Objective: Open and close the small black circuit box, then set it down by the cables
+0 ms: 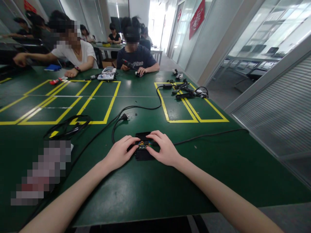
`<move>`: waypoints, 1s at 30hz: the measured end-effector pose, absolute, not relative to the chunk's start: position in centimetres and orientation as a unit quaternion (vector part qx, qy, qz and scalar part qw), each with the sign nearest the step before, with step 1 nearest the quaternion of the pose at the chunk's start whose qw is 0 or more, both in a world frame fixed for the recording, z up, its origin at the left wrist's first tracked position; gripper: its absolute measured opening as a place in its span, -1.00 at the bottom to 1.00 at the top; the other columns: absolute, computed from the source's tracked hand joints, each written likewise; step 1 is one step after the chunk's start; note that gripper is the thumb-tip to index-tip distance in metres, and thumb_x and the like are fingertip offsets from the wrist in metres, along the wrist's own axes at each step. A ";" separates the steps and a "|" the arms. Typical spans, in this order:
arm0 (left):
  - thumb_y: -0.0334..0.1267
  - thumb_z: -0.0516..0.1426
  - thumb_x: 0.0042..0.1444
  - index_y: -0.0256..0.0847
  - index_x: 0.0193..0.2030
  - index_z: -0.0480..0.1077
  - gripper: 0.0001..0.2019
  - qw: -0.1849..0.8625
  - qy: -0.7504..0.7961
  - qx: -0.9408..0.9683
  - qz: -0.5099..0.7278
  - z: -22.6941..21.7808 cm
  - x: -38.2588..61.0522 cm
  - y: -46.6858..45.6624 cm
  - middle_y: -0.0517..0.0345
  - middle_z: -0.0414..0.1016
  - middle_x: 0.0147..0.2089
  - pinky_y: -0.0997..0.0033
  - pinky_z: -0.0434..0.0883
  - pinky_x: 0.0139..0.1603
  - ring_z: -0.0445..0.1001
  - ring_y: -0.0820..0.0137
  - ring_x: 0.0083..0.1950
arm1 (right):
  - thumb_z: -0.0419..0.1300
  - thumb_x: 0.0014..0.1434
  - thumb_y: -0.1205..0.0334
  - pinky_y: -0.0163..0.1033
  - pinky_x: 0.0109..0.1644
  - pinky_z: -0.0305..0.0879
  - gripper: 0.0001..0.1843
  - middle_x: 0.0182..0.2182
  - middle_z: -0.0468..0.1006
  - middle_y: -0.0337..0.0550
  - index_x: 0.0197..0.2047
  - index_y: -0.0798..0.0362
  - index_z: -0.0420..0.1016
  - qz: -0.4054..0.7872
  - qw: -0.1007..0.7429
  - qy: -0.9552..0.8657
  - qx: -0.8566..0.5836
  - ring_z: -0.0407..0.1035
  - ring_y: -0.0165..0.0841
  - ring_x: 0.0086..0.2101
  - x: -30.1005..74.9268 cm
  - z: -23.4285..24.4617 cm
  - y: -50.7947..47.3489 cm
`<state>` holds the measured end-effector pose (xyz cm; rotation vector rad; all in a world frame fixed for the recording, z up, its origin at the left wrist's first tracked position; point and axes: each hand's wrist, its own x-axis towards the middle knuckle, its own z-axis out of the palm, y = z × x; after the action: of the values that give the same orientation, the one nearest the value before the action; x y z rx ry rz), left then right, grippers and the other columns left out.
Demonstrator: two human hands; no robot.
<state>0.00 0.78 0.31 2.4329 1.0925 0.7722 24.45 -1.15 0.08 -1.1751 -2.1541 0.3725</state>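
Note:
A small circuit board (143,146) with an orange ring-shaped part lies in front of me, among black plastic case pieces. One black case half (143,135) shows behind the board and another case half (143,157) in front of it. My left hand (121,150) grips the board's left end between thumb and fingers. At the right end, my right hand (165,149) holds it in the same kind of pinch. The fingertips hide both ends of the board. A black cable (209,133) runs off to the right from beside my right hand.
A plug (124,117) on a black cord lies beyond my left hand. To the left are a coiled cable (69,127) and a blurred-out object (43,171). Tangled black devices (187,90) lie at the back right. Two people sit across the green table (155,191).

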 end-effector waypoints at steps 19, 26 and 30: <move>-0.14 0.19 0.31 -0.17 0.17 0.50 -0.66 0.173 0.402 0.866 0.243 1.0 0.3 0.3 0.09 0.54 -0.08 0.37 0.51 -0.17 0.58 0.31 -0.19 | 0.23 0.24 0.34 -0.09 -0.08 0.48 -0.55 -0.18 0.59 -0.04 0.20 0.06 0.46 0.177 0.297 -0.841 -0.417 0.49 -0.20 -0.18 26.2 -0.4 -1.0; -0.18 0.20 0.32 -0.16 0.11 0.52 -0.73 0.158 0.400 0.868 0.249 0.7 0.5 0.3 0.08 0.55 -0.06 0.33 0.55 -0.10 0.61 0.27 -0.10 | 0.37 0.19 0.14 -0.03 -0.03 0.49 -0.55 -0.17 0.61 -0.02 0.13 0.07 0.54 0.181 0.286 -0.845 -0.415 0.51 -0.14 -0.14 26.4 -0.1 -1.0; -0.18 0.21 0.31 -0.16 0.13 0.52 -0.70 0.151 0.407 0.865 0.251 0.6 0.6 0.3 0.06 0.55 0.00 0.29 0.57 -0.04 0.62 0.24 -0.04 | 0.33 0.24 0.16 -0.05 -0.04 0.48 -0.59 -0.17 0.62 -0.04 0.15 0.03 0.53 0.168 0.290 -0.838 -0.431 0.51 -0.17 -0.16 26.5 -0.3 -1.0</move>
<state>0.61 0.31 0.59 2.4827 1.1693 0.7214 26.47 -0.96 -0.29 -1.1488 -2.2361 0.4496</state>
